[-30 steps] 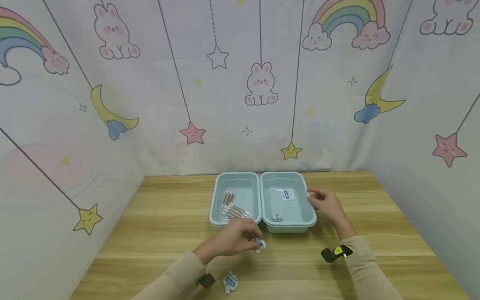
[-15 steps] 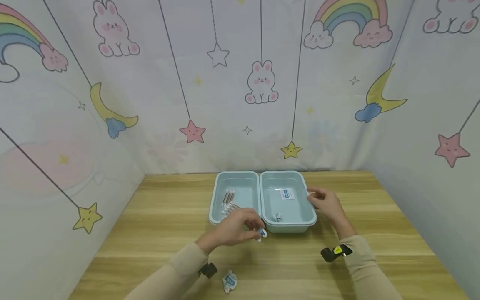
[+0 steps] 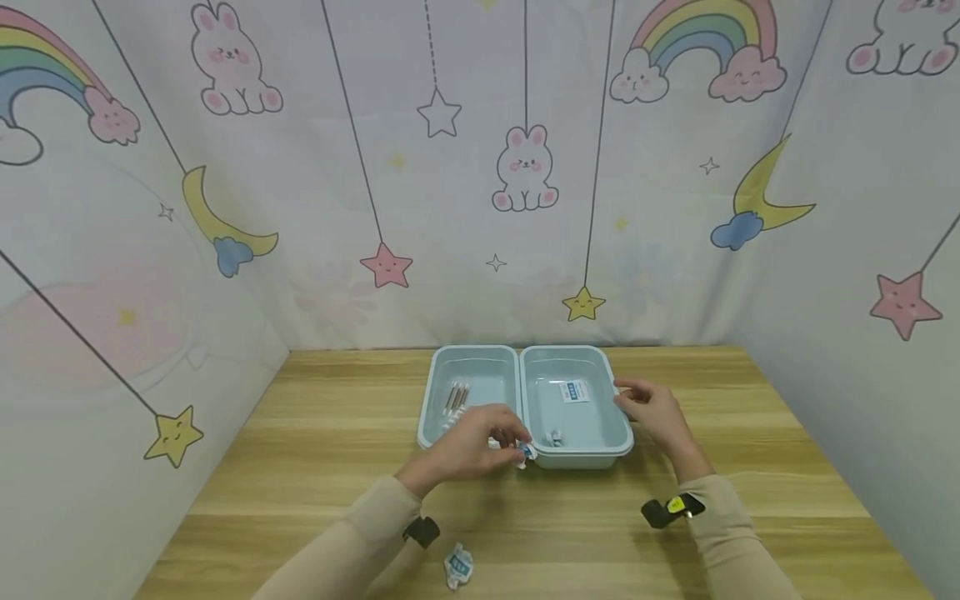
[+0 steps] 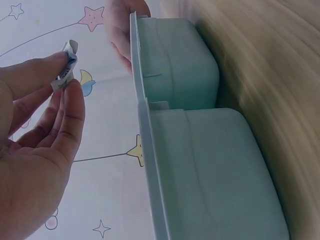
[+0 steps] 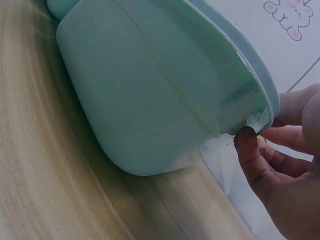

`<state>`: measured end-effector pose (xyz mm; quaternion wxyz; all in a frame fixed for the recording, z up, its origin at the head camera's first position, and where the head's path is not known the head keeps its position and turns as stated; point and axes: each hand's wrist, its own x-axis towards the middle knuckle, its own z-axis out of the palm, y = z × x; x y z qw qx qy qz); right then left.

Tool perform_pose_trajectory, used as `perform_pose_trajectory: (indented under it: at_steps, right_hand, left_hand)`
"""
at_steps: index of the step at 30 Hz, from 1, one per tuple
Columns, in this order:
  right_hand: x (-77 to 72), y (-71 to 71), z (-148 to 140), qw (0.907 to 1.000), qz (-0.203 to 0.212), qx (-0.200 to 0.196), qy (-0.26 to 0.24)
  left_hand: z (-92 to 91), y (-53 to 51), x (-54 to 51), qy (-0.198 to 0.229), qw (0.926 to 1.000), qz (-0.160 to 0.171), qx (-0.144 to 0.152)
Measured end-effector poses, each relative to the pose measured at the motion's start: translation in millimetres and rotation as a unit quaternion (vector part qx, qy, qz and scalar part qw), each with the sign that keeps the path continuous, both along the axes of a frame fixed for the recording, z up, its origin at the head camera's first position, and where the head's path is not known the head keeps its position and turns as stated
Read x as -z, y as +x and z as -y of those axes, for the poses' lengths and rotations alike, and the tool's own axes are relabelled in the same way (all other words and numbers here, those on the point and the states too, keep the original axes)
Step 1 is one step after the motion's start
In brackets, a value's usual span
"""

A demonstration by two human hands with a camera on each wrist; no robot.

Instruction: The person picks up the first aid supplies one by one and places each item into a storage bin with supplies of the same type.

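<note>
Between thumb and fingertips my left hand pinches a small crumpled white packet with blue print. In the head view it is at the near inner corner of the right light-blue plastic bin; the left wrist view has it above rim height. My right hand holds that bin's right rim, thumb beneath and fingers at the outer edge. Inside the right bin lie a flat white packet with a blue label and a small crumpled piece.
The left light-blue bin stands against the right one and contains several thin brown sticks in clear wrap, partly behind my left hand. Another crumpled white-and-blue packet lies on the wooden table near the front. A printed curtain rises behind.
My left hand has moved up and slightly right, bringing the crumpled packet from over the table to the bin's near edge. The right hand stays on the rim.
</note>
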<state>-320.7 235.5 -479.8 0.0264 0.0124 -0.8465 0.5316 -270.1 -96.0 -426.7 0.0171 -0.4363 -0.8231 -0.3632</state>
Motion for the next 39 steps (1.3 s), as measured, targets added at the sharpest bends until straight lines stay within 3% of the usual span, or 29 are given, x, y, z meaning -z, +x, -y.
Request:
perform_pose_trajectory:
  at_steps: [5, 12, 22, 34, 39]
  right_hand:
    - [0.9, -0.5, -0.8, 1.0000, -0.005, 0.001, 0.000]
    - [0.5, -0.5, -1.0, 0.9999, -0.009, -0.001, 0.004]
    - [-0.4, -1.0, -1.3, 0.9999, -0.011, -0.001, 0.006]
    - [0.7, -0.8, -1.3, 1.0000, -0.004, 0.004, 0.005]
    - [2.3, -1.6, -2.0, 1.0000, 0.000, 0.002, 0.004]
  left_hand:
    - [-1.8, -4.4, -5.3, 0.001, 0.9998, 0.021, -0.004]
    - [-3.6, -10.7, -8.1, -0.006, 0.9997, 0.010, -0.021]
    - [-4.2, -13.9, -11.8, -0.008, 0.9990, 0.029, -0.033]
    - [-6.2, -19.1, -13.2, -0.005, 0.9990, 0.009, -0.045]
    - [-6.5, -20.4, -12.9, 0.001, 0.9989, 0.015, -0.044]
